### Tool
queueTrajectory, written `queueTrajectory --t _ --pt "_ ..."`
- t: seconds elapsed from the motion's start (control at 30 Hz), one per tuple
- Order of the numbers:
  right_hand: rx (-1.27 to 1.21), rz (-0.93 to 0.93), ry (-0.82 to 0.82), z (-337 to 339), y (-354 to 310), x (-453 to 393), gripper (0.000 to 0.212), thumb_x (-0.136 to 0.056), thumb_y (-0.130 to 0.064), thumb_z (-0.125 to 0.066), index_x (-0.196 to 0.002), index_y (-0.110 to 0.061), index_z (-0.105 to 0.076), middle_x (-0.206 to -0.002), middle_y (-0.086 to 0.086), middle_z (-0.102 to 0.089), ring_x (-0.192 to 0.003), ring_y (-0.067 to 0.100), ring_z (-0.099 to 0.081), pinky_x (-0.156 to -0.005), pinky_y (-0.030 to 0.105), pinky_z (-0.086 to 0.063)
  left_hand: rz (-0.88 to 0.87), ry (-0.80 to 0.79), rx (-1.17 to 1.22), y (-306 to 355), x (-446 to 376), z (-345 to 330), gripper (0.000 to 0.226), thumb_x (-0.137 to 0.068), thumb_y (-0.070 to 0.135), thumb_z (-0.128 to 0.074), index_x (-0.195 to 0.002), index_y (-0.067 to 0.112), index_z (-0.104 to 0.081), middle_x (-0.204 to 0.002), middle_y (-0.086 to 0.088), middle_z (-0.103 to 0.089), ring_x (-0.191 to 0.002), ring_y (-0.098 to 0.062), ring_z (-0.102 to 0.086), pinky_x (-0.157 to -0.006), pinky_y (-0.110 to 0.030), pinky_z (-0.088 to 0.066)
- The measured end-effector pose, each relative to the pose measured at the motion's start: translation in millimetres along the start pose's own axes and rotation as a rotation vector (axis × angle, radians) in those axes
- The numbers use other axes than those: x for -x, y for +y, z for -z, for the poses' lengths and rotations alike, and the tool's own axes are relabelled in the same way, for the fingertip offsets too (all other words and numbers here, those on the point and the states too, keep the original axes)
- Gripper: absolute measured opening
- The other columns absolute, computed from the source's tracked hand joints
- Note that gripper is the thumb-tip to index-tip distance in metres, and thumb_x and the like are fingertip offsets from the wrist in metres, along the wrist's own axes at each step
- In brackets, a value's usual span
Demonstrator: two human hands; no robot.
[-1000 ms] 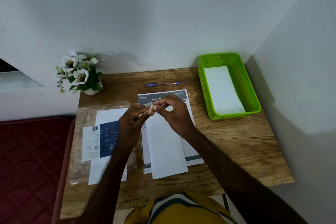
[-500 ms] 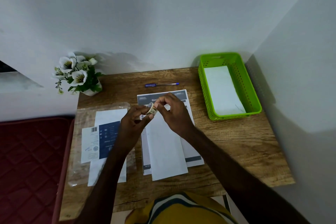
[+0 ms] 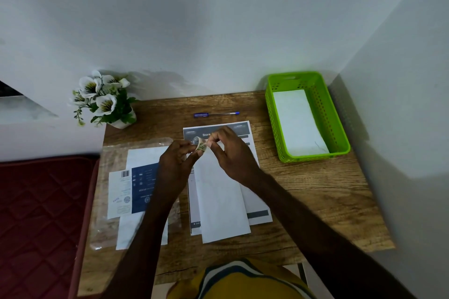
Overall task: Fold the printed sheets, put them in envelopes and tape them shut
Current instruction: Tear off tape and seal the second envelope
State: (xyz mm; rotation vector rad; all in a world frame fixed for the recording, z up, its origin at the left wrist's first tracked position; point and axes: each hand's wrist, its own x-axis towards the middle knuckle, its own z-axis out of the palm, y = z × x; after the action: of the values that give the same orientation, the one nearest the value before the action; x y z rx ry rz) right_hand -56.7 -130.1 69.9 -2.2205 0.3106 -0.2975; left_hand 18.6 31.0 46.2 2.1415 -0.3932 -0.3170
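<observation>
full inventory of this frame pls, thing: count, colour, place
desk: 1, wood brown, room corner
basket: 1, green, back right of desk
envelope in basket: 1, white
pen: 1, blue, back centre
flower pot: 1, white blooms, back left corner
printed sheets: small stack, white with dark bands, centre
envelope: 1, white, on the sheets
envelope pack: 1, clear wrap, left
tape roll: 1, small, held above the sheets
left hand: holds the roll
right hand: pinches at the roll's edge
</observation>
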Motion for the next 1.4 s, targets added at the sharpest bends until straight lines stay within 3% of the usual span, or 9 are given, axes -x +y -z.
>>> queueTrajectory --t 0.43,0.6,0.7,0.83,0.9,1.03,1.23,1.33,1.4 --pt "-0.157 -0.157 -0.017 -2 2 -2 0.014 -0.102 -0.019 -0.06 -0.102 -0.005 -0.065 -0.104 0.007 -0.064 -0.098 0.017 -0.061 -0.086 0.041 -0.057 0.069 0.032 -0.085 3 0 3 0.041 -0.091 0.039 -0.073 -0.12 0.011 -0.069 -0.125 -0.007 -0.07 -0.104 -0.019 -0.067 -0.081 -0.028 -0.046" --pt "-0.342 -0.345 -0.023 3 2 -7 0.018 -0.102 -0.017 -0.061 -0.11 -0.001 -0.066 -0.109 0.011 -0.065 -0.102 0.023 -0.064 -0.075 0.039 -0.064 0.12 0.019 -0.058 2 -1 8 0.044 -0.092 0.043 -0.071 -0.125 0.013 -0.067 -0.126 -0.003 -0.07 -0.106 -0.018 -0.069 -0.08 -0.029 -0.055" --pt "-0.538 -0.529 0.0 5 2 -5 0.023 -0.104 -0.02 -0.059 -0.116 -0.002 -0.067 -0.113 0.012 -0.069 -0.103 0.021 -0.068 -0.072 0.033 -0.064 0.041 0.08 -0.183 2 -7 14 0.039 -0.094 0.038 -0.069 -0.124 0.012 -0.069 -0.126 -0.004 -0.068 -0.104 -0.014 -0.063 -0.075 -0.022 -0.047" --pt "-0.731 -0.696 0.033 3 5 0 0.024 -0.103 -0.019 -0.061 -0.119 -0.003 -0.068 -0.114 0.012 -0.07 -0.105 0.022 -0.071 -0.082 0.045 -0.064 -0.057 0.167 -0.448 3 -30 24 0.033 -0.096 0.029 -0.068 -0.122 0.009 -0.064 -0.117 -0.016 -0.067 -0.102 -0.032 -0.064 -0.081 -0.041 -0.051" --pt "-0.768 -0.738 0.051 1 6 3 0.022 -0.102 -0.019 -0.062 -0.117 -0.004 -0.069 -0.111 0.011 -0.071 -0.102 0.021 -0.072 -0.08 0.043 -0.065 -0.09 0.161 -0.583 3 -46 27 0.03 -0.097 0.026 -0.067 -0.119 0.005 -0.064 -0.109 -0.019 -0.069 -0.094 -0.036 -0.066 -0.077 -0.043 -0.052" --pt "-0.711 -0.694 0.086 -2 10 9 0.016 -0.101 -0.018 -0.063 -0.108 -0.006 -0.071 -0.103 0.007 -0.072 -0.091 0.014 -0.072 -0.067 0.031 -0.065 -0.133 0.164 -0.721 2 -69 29 0.02 -0.097 0.018 -0.066 -0.107 0.001 -0.069 -0.099 -0.022 -0.07 -0.085 -0.038 -0.067 -0.068 -0.039 -0.044" --pt "-0.492 -0.599 0.103 0 14 12 0.015 -0.1 -0.019 -0.064 -0.105 -0.007 -0.071 -0.095 0.003 -0.07 -0.089 0.016 -0.069 -0.064 0.031 -0.063 -0.084 0.039 -0.811 -13 -85 27 0.02 -0.101 0.018 -0.06 -0.109 0.002 -0.068 -0.101 -0.02 -0.072 -0.088 -0.036 -0.069 -0.069 -0.04 -0.047" --pt "-0.293 -0.449 0.102 3 14 13 0.014 -0.099 -0.017 -0.064 -0.102 -0.005 -0.071 -0.099 0.006 -0.07 -0.091 0.02 -0.066 -0.073 0.036 -0.059 -0.163 0.112 -0.708 -14 -76 27 0.02 -0.099 0.018 -0.063 -0.108 0.001 -0.069 -0.103 -0.022 -0.069 -0.087 -0.037 -0.066 -0.069 -0.037 -0.043" --pt "-0.148 -0.31 0.084 7 14 14 0.011 -0.099 -0.015 -0.064 -0.097 -0.007 -0.07 -0.099 0.005 -0.069 -0.09 0.017 -0.064 -0.078 0.033 -0.054 -0.23 0.229 -0.572 -3 -63 23 0.023 -0.099 0.027 -0.066 -0.103 0.005 -0.072 -0.098 -0.015 -0.069 -0.081 -0.027 -0.063 -0.067 -0.033 -0.041"
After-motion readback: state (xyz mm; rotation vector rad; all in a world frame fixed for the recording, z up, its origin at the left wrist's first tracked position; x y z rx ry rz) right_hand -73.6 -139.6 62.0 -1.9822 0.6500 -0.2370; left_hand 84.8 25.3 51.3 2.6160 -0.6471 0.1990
